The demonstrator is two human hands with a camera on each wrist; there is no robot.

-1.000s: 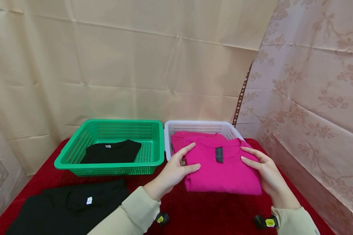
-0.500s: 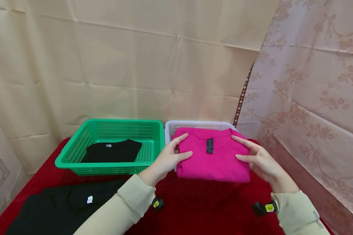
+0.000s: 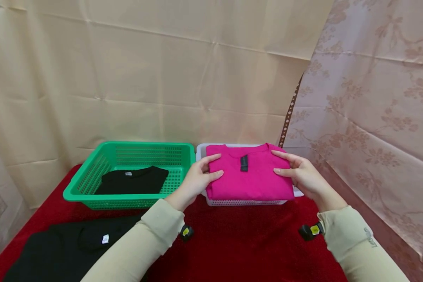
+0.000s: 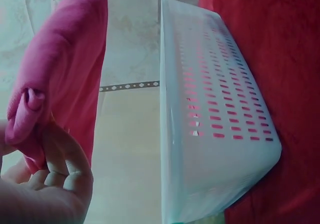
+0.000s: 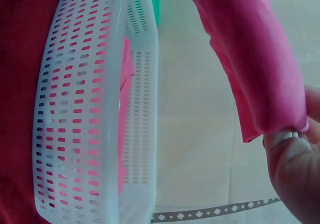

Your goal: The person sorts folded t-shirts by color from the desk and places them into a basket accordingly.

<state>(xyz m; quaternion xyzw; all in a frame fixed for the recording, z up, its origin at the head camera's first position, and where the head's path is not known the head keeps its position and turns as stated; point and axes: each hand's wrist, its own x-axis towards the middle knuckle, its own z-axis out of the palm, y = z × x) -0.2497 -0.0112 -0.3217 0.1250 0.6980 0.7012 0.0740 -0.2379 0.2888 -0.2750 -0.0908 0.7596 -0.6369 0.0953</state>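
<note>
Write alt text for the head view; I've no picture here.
The left hand and right hand hold a folded pink shirt over a white basket, hiding most of it. To the left, a green basket holds a folded black shirt; nearer the viewer, another black shirt lies on red cloth.

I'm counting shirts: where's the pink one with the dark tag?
In the head view, the folded pink shirt is right of centre, held by the left grip and right grip above the white basket, to the right of the green basket.
</note>
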